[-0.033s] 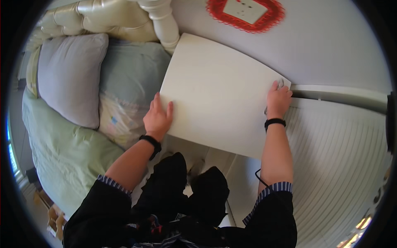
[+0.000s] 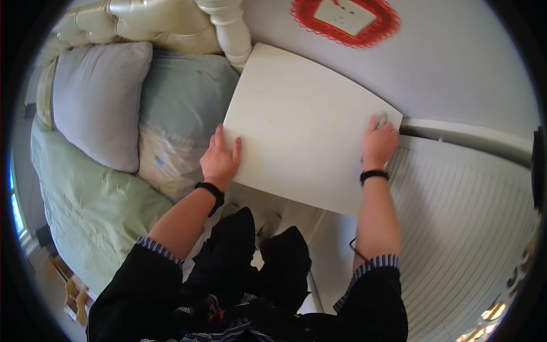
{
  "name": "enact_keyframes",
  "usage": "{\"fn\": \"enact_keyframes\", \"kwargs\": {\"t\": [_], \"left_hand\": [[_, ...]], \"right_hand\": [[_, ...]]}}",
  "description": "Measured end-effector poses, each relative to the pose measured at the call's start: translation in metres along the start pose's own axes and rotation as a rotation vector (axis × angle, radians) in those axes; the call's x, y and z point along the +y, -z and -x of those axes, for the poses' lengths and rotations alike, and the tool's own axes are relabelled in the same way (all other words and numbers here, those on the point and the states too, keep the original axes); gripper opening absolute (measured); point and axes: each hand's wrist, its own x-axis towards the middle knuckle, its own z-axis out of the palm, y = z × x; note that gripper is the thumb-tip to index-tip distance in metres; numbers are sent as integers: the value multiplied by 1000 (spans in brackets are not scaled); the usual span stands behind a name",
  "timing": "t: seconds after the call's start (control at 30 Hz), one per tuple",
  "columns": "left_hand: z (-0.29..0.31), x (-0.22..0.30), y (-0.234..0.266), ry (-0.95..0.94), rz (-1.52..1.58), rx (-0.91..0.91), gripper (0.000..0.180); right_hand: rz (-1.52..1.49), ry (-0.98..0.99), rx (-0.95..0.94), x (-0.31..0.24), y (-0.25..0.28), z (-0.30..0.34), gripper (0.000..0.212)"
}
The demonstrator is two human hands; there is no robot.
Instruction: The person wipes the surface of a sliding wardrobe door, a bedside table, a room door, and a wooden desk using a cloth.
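Note:
A white nightstand top [image 2: 302, 125] with a curved far edge lies before me. My left hand [image 2: 221, 159] rests at its left edge, thumb apart and fingers stretched out over the surface. Close to the right edge, my right hand [image 2: 380, 143] presses down with its fingers curled over a grey cloth [image 2: 382, 119]. Only small bits of the cloth show, beyond the fingers and beside the wrist; the hand hides most of it.
To the left is a bed with a lilac pillow [image 2: 99, 105], a grey-green pillow [image 2: 188, 85] and a green quilt [image 2: 97, 211]. A ribbed white panel [image 2: 461, 228] stands on the right. A red-framed decoration [image 2: 346, 21] hangs on the wall behind.
My right hand has slid slightly left and nearer with the cloth, away from the right edge. My left hand keeps its place on the nightstand edge. The whole view has shifted a little.

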Motion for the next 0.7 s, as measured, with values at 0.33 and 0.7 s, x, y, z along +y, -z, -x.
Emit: {"fn": "enact_keyframes", "kwargs": {"t": [0.33, 0.7], "left_hand": [[3, -2, -16, 69, -99, -37, 69], [22, -9, 22, 266, -182, -68, 71]], "right_hand": [[-289, 471, -49, -65, 27, 215, 31], [-145, 454, -26, -183, -1, 21, 25]]}}
